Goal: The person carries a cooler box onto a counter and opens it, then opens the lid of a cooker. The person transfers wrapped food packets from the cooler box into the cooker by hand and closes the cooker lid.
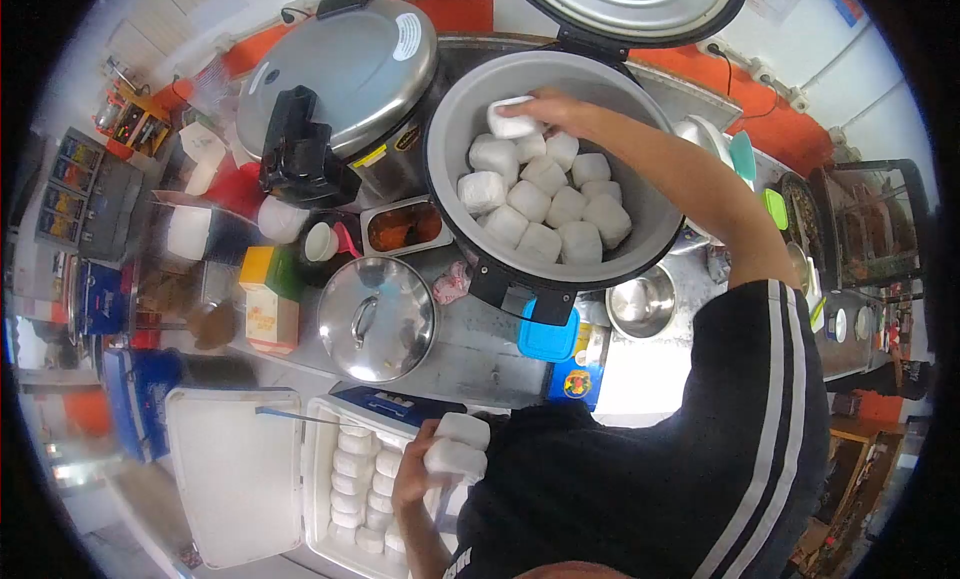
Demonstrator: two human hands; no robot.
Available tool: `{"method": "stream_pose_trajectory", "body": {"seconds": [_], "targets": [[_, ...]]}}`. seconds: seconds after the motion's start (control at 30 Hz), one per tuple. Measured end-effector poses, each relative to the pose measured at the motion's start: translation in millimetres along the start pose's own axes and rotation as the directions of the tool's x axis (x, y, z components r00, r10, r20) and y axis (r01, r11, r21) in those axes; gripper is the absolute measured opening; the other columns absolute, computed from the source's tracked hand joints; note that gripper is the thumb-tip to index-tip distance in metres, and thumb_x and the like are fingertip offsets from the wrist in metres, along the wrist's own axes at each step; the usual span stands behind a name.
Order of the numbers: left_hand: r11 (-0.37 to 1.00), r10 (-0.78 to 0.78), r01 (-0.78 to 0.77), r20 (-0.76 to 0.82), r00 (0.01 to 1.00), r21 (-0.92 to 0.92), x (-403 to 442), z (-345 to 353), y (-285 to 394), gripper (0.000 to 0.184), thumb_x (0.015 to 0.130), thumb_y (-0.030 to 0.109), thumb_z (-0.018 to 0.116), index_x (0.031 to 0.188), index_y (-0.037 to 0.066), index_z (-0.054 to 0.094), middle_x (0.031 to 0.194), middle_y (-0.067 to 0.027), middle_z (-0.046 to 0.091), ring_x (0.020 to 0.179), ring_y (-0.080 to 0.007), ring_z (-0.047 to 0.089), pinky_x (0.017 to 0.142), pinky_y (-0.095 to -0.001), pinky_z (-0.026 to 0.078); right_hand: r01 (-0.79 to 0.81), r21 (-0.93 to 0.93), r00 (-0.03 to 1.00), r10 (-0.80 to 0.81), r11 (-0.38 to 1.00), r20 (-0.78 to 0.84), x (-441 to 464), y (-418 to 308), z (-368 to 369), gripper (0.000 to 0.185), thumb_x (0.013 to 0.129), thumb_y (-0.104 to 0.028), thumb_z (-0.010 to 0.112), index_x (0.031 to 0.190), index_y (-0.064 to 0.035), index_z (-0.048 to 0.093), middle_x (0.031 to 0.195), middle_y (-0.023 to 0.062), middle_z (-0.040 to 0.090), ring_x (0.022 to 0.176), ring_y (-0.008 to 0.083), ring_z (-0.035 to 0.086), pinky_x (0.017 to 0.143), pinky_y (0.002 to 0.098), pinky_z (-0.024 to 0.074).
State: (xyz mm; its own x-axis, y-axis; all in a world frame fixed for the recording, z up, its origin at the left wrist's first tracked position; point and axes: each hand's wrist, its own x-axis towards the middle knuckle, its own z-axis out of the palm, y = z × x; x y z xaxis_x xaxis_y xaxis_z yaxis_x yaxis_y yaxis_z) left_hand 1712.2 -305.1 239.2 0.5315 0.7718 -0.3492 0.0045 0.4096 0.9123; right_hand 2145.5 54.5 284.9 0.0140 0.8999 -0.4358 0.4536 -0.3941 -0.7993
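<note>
My right hand (552,109) reaches into a large open rice cooker (447,194) and grips a white wrapped packet (512,120) near the far side of the pot. Below it, many similar rounded white packets (541,208) lie heaped in the pot. At the bottom, my left hand (412,471) is closed around two white wrapped packets (458,447), held against each other beside my body. Under that hand stands an open cool box (318,479) with stacked rows of white packets (350,467). Its white lid (235,479) is swung out to the left.
A second, closed cooker (345,74) stands to the left. On the metal counter are a round steel lid (376,314), a tray of red sauce (403,227), a blue-lidded container (548,337) and a steel bowl (640,301). The raised cooker lid (640,4) is behind the pot.
</note>
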Motion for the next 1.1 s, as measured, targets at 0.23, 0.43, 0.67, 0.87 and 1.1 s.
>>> {"method": "stream_pose_trajectory", "body": {"seconds": [0.23,0.43,0.67,0.87,1.1], "targets": [[0.996,0.032,-0.036,0.048,0.998,0.083,10.4,-2.2,3.3,0.057,0.046,0.022,0.084,0.099,0.004,0.070,0.114,-0.0107,0.052,0.113,-0.0293,0.049,0.098,-0.0397,0.037,-0.171,0.325,0.965,0.225,0.930,-0.135,19.2,44.3,-3.1,0.043,0.087,-0.041,0.062,0.105,-0.0014,0.061,0.088,0.0107,0.059,0.077,0.0229,0.060,0.069,0.0408,0.0536],[0.980,0.131,-0.144,0.100,0.986,0.140,14.8,3.4,18.7,0.057,0.046,0.022,0.083,0.099,0.004,0.070,0.115,-0.0113,0.053,0.112,-0.0290,0.049,0.097,-0.0395,0.038,-0.091,-0.151,0.985,0.066,0.984,-0.161,46.4,47.0,12.7,0.046,0.091,-0.039,0.054,0.104,0.0056,0.059,0.093,0.0172,0.064,0.061,0.0273,0.065,0.051,0.0393,0.0557],[0.970,0.132,-0.162,-0.169,0.977,-0.182,26.4,17.9,66.3,0.063,0.048,0.030,0.080,0.100,-0.004,0.066,0.117,-0.0157,0.052,0.106,-0.0262,0.055,0.090,-0.0367,0.044,0.371,-0.671,0.843,-0.536,0.642,-0.048,-101.0,-52.1,39.3,0.045,0.087,-0.039,0.055,0.108,0.0004,0.060,0.100,0.0223,0.065,0.097,0.0309,0.064,0.087,0.0471,0.0479],[0.950,0.266,-0.304,-0.311,0.912,-0.077,84.4,60.4,136.2,0.066,0.067,0.027,0.080,0.119,-0.003,0.052,0.107,-0.0089,0.058,0.099,-0.0187,0.058,0.086,-0.0299,0.045,0.950,-0.287,0.268,-0.783,0.120,0.561,-269.4,-89.0,118.7,0.047,0.079,-0.025,0.069,0.118,-0.0060,0.054,0.118,0.0201,0.048,0.101,0.0352,0.057,0.084,0.0420,0.0495],[0.882,0.421,-0.465,-0.318,0.850,-0.074,105.2,63.7,135.8,0.065,0.070,0.013,0.079,0.128,-0.002,0.052,0.118,-0.0088,0.050,0.112,-0.0225,0.052,0.100,-0.0347,0.038,0.694,-0.607,0.596,-0.782,0.388,0.182,-207.8,-98.1,55.7,0.052,0.075,-0.026,0.071,0.119,-0.0080,0.050,0.110,0.0186,0.056,0.097,0.0338,0.060,0.073,0.0430,0.0516]]}}
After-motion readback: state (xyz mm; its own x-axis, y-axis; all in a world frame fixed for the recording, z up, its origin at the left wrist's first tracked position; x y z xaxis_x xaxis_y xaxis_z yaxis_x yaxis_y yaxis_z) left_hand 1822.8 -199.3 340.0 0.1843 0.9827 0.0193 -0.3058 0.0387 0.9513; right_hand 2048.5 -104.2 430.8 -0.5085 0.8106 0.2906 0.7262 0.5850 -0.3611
